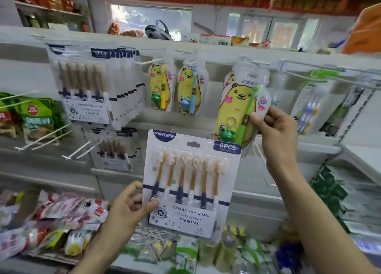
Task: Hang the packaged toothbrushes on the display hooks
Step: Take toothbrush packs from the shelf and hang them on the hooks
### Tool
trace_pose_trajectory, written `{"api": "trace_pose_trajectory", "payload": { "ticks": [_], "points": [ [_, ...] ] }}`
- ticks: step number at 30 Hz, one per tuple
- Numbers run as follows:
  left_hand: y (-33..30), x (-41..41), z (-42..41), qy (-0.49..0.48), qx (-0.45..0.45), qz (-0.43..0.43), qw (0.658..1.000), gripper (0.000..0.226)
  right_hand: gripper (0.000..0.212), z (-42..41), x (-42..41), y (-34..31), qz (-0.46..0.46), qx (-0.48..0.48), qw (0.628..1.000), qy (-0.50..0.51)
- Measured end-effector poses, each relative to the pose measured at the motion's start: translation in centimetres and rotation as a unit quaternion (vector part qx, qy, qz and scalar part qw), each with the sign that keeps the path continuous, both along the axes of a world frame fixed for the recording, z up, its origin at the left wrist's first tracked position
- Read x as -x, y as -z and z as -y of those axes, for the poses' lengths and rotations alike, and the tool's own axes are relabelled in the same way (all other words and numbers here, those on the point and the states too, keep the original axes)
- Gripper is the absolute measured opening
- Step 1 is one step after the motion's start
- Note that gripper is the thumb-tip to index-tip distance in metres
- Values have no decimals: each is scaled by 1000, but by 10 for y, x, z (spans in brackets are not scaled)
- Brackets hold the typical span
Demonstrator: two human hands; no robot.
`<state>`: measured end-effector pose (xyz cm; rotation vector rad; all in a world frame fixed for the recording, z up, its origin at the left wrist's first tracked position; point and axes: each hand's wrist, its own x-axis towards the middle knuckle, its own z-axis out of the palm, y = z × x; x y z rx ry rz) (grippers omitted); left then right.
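Two packs are held at once, one per hand. The six-brush pack (190, 188) is pinched at its lower left edge by the left hand (129, 206), thumb on the front, and kept low, apparently in waiting. The bear pack (240, 110) is gripped at its right edge by the right hand (274, 127), its top raised to the display hook (254, 62), presumably so its hole can be threaded on.

six-pack toothbrush card (190, 186): upright, off hooks | bear-print toothbrush pack (240, 110): tilted, at hook (255, 63)
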<state>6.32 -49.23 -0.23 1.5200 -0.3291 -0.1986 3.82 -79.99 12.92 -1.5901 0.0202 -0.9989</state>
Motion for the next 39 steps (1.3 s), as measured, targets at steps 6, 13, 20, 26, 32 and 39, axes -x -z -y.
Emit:
{"api": "trace_pose_trajectory", "payload": {
  "ticks": [6,13,20,26,32,39],
  "points": [
    [2,-19,7,20,-3,5,1000,48,19,7,-9,-3,-11,-8,1000,22],
    [2,-27,31,22,5,10,1000,31,20,33,-37,-8,-37,-16,999,13],
    [15,-29,46,3,37,4,999,44,24,68,-85,-14,-75,-8,997,2],
    [25,-24,52,-46,57,-16,997,99,21,90,-116,-13,-93,5,996,-6],
    [34,-13,55,-76,74,-34,994,102,18,103,-133,-4,-91,0,996,6],
    [48,-4,46,-99,90,-58,989,105,26,105,-132,15,-47,-5,998,46]
  ]
}}
